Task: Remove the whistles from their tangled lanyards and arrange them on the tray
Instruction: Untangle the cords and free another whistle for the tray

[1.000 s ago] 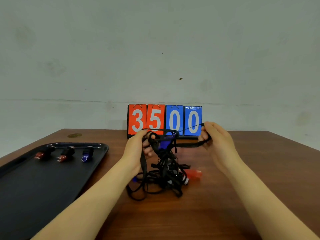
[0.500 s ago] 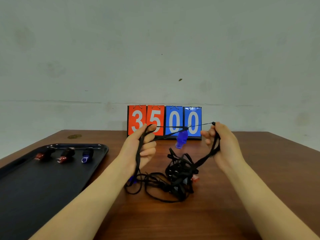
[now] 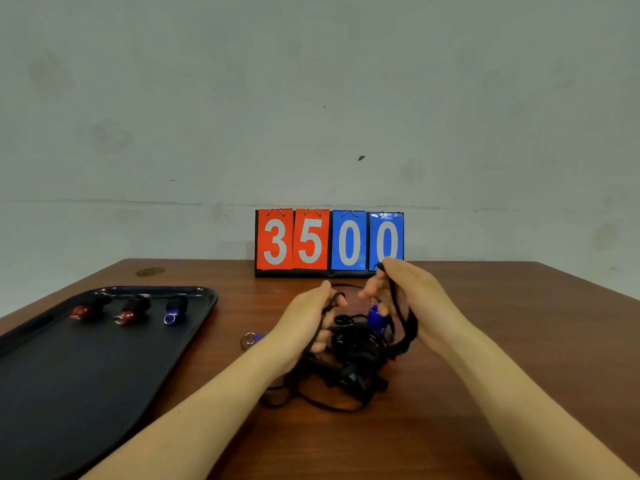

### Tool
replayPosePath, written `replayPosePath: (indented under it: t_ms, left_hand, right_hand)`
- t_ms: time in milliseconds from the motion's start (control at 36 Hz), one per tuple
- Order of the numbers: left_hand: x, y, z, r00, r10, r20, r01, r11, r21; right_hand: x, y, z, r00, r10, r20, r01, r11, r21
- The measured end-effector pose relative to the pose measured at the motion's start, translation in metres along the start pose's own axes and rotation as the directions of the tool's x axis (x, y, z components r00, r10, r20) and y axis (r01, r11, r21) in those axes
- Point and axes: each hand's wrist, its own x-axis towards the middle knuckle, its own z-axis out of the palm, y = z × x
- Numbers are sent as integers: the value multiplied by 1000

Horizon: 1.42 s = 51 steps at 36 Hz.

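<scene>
A knot of black lanyards (image 3: pixel 349 362) lies on the wooden table between my hands. My left hand (image 3: pixel 304 327) has its fingers curled through black cords at the knot's left side. My right hand (image 3: pixel 412 303) holds a lanyard strap that runs over its fingers, and its fingertips touch a blue whistle (image 3: pixel 374 315) still tied in the tangle. A small blue piece with a metal ring (image 3: pixel 252 338) lies on the table left of my left wrist. On the black tray (image 3: pixel 86 372) stand two red whistles (image 3: pixel 90 306) (image 3: pixel 133 309) and one blue whistle (image 3: pixel 176 308) in a row.
A flip scoreboard (image 3: pixel 329 242) reading 3500 stands at the table's far edge against the wall. The tray takes up the left side of the table. Bare wood (image 3: pixel 519 341) stretches to the right of my right arm.
My hands have come down and together over the tangle; the cord stretched taut between them has gone slack. The blue whistle has dropped from mid-air to just above the knot.
</scene>
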Motion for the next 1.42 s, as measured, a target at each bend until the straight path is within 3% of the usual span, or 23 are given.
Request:
replayPosePath:
  t_ms: [167, 222, 278, 361, 417, 472, 528, 556, 611, 667, 694, 750, 833, 889, 944, 1056, 1167, 1278, 1361, 1417]
  left_hand:
    - [1, -7, 8, 997, -57, 46, 47, 981, 187]
    - [1, -6, 5, 998, -54, 39, 46, 981, 189]
    - [4, -3, 0, 999, -33, 6, 32, 984, 176]
    - [10, 3, -11, 996, 4, -93, 8, 992, 125]
    - [14, 6, -17, 990, 52, -131, -36, 991, 129]
    - [19, 7, -22, 980, 119, -162, -85, 975, 203]
    - [22, 6, -23, 966, 178, -190, -119, 951, 287]
    - [23, 7, -23, 962, 196, -192, -128, 939, 319]
    - [22, 8, -22, 968, 205, -147, -149, 935, 321]
    - [18, 10, -19, 980, 187, -70, -164, 952, 258]
    - [16, 11, -18, 984, 177, -35, -164, 958, 235]
    - [14, 12, -15, 989, 148, 23, -150, 969, 194]
    - [11, 11, -12, 990, 127, 69, -136, 979, 152]
    - [10, 11, -11, 988, 123, 89, -134, 983, 126]
    - [7, 11, -9, 990, 135, 52, -140, 983, 122]
    - [1, 15, -11, 976, 209, -60, -189, 951, 244]
    - [-4, 14, -18, 929, 371, -7, -295, 749, 593]
    - [-10, 16, -28, 913, 394, 106, -297, 464, 834]
    - [-12, 19, -35, 923, 379, 67, -258, 479, 839]
    - [-12, 20, -36, 916, 401, 15, -261, 569, 779]
  right_hand:
    - [-8, -8, 3, 987, -35, 157, -15, 951, 308]
    - [-7, -10, 0, 994, -68, 89, 20, 891, 454]
    - [-5, -13, -7, 992, -103, -69, 124, 803, 583]
    - [-1, -17, -24, 965, -159, -208, 258, 717, 648]
    - [4, -18, -32, 961, -161, -226, 269, 735, 623]
    - [10, -14, -31, 958, -115, -261, 215, 893, 395]
    - [14, -3, -26, 953, -126, -275, 103, 990, -98]
    - [13, 3, -22, 959, -153, -239, 65, 938, -339]
    - [9, 18, -18, 978, -188, -95, 71, 720, -691]
    - [7, 29, -17, 979, -202, 25, 121, 483, -867]
    - [7, 32, -17, 972, -231, 46, 144, 431, -891]
    - [6, 33, -15, 961, -267, 65, 191, 477, -858]
    - [-1, 29, -5, 951, -272, 146, 292, 643, -708]
    - [-5, 28, 5, 929, -304, 211, 360, 612, -705]
    - [-6, 27, 10, 936, -294, 191, 343, 652, -676]
    - [-3, 18, 9, 963, -269, -26, 230, 863, -449]
    - [8, 12, -12, 919, -173, -355, 144, 984, -106]
    - [18, 18, -45, 764, -198, -614, 37, 963, -265]
    - [18, 24, -61, 730, -161, -664, -69, 949, -307]
    - [16, 29, -61, 775, -171, -608, -178, 865, -470]
